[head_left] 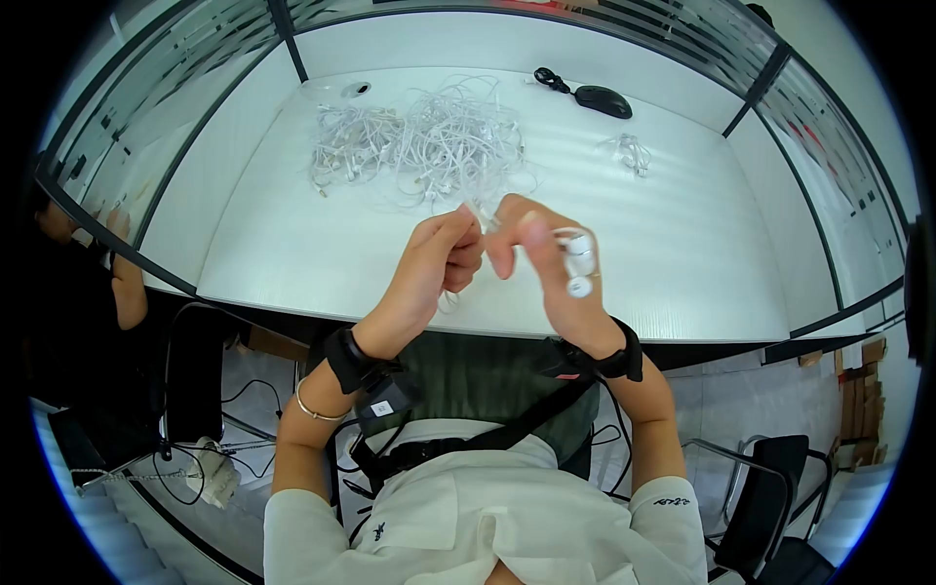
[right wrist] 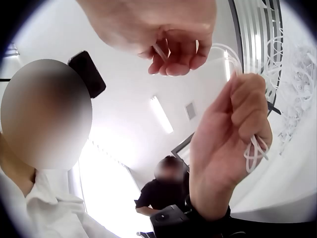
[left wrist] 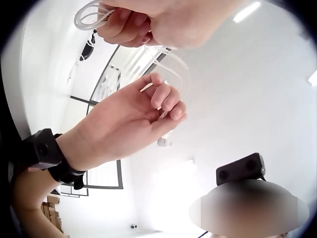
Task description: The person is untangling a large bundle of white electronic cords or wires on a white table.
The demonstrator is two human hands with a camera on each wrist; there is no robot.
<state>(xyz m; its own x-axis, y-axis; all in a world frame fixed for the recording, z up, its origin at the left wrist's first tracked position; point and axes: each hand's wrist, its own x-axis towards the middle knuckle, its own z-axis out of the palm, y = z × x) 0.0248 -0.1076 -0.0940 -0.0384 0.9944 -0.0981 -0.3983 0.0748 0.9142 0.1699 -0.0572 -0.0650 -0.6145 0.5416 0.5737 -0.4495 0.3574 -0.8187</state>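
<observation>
My left hand (head_left: 444, 255) grips a folded bundle of white earphone cable (right wrist: 253, 154), whose loops stick out below the fist in the right wrist view. Opposite it, my right hand (head_left: 551, 255) has its fingers curled round the same cable. Strands (left wrist: 182, 69) arc between the two hands in the left wrist view. White end pieces of the earphones (head_left: 579, 286), one of them round, hang at the outer side of my right hand. Both hands are raised over the desk's near part, close together.
A tangled pile of white cables (head_left: 453, 136) lies at the desk's back left. A black mouse (head_left: 604, 101) with its bundled cord is at the back right, and a small white cable bundle (head_left: 634, 154) lies in front of it. Partitions (head_left: 390, 47) enclose the desk. Another person sits at far left.
</observation>
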